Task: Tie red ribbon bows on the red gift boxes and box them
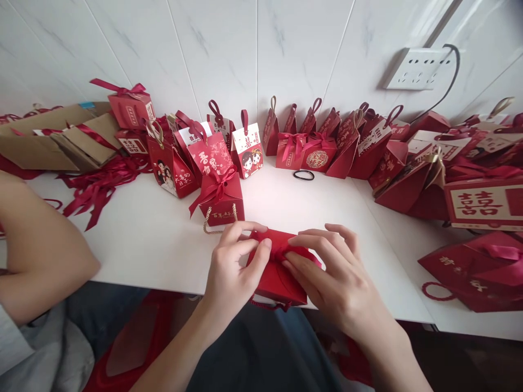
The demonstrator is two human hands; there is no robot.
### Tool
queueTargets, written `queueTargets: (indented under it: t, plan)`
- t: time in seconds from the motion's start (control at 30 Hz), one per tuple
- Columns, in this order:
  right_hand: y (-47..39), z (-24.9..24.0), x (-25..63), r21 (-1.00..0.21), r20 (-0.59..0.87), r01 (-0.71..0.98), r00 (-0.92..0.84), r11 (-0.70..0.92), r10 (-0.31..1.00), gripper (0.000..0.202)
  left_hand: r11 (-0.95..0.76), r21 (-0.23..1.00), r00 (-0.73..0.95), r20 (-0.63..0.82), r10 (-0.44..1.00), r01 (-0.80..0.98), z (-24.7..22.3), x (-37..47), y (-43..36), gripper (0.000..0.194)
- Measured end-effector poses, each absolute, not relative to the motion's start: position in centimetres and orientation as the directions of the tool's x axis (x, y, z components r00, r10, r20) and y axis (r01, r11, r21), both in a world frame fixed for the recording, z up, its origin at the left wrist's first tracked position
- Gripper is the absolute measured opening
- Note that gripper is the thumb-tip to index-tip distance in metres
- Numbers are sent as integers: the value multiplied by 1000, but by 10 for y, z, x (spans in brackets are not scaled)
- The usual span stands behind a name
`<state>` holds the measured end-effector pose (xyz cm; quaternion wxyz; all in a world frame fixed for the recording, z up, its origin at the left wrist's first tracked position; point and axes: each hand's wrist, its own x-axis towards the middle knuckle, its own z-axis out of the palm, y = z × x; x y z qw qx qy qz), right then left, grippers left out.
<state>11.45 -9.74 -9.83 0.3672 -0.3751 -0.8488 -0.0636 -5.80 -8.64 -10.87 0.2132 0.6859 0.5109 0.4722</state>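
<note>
At the table's front edge lies a red gift box (pixel 281 283) with a red ribbon (pixel 280 253) across its top and a cord handle hanging on the near side. My left hand (pixel 241 258) is curled at the box's left, its thumb and fingers closed on the ribbon's left part. From the right, my right hand (pixel 330 261) pinches the ribbon near the knot between thumb and index finger. The fingers partly cover the knot. Just beyond my left hand stands another red box (pixel 223 209) with a bow and gold rope handles.
Red gift boxes (pixel 343 144) line the wall, with more piled at right (pixel 486 201). Loose ribbons (pixel 96 188) lie beside a cardboard box (pixel 32 144) at left. A black hair tie (pixel 303 175) lies mid-table. Another person's arm (pixel 44 245) rests at left.
</note>
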Motion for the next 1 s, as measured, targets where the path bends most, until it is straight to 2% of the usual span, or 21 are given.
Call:
queueTargets:
  t: [0.17, 0.37, 0.47, 0.53, 0.7, 1.0]
  plan:
    - [-101, -94, 121, -133, 644, 678, -495, 723, 583, 13, -424, 714, 17, 500, 866, 557, -106, -59, -89, 28]
    - [-102, -96, 132, -152, 609, 691, -498, 707, 617, 17, -448, 697, 7, 537, 844, 560, -113, -66, -94, 26]
    - [-101, -98, 134, -152, 606, 701, -491, 697, 626, 16, -412, 740, 5, 483, 875, 533, -116, -70, -94, 17]
    - [-100, -98, 133, -171, 617, 691, -480, 702, 623, 13, -350, 796, 7, 398, 917, 494, -116, -71, -93, 10]
    - [-101, -98, 129, -246, 626, 654, -456, 715, 633, 10, -177, 895, 42, 175, 984, 409, -111, -72, -88, 16]
    - [-104, -100, 136, -201, 605, 659, -499, 725, 621, 25, -113, 940, -11, 123, 992, 323, -112, -70, -94, 26]
